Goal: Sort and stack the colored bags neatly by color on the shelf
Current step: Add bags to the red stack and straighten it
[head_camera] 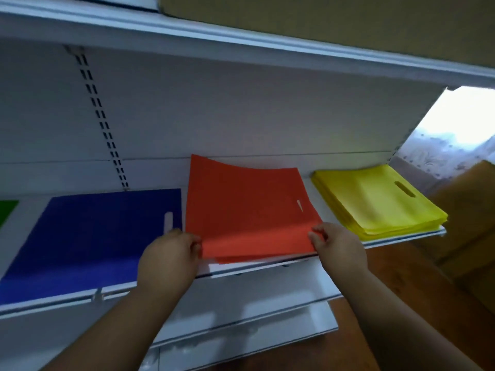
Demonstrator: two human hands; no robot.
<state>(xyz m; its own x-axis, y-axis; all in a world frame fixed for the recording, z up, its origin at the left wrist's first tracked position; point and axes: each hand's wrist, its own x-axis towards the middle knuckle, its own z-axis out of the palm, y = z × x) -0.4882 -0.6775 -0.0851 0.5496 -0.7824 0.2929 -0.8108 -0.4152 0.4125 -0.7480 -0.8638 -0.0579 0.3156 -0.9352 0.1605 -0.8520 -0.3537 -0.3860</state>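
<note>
A stack of orange bags (246, 207) lies in the middle of the white shelf (267, 267), its far edge curling up against the back panel. My left hand (171, 253) pinches the stack's near left corner. My right hand (334, 245) pinches its near right corner. A flat pile of blue bags (93, 239) lies to the left, touching the orange stack's left edge. A stack of yellow bags (380, 202) with a cut-out handle sits at the shelf's right end. A sliver of green bag (6, 210) shows at the far left edge.
An upper shelf (241, 41) runs overhead with a brown cardboard box (334, 17) on it. A slotted upright (101, 121) runs down the back panel. Lower white shelves (241, 325) sit below. More cardboard boxes (466, 223) stand at right on a brown floor.
</note>
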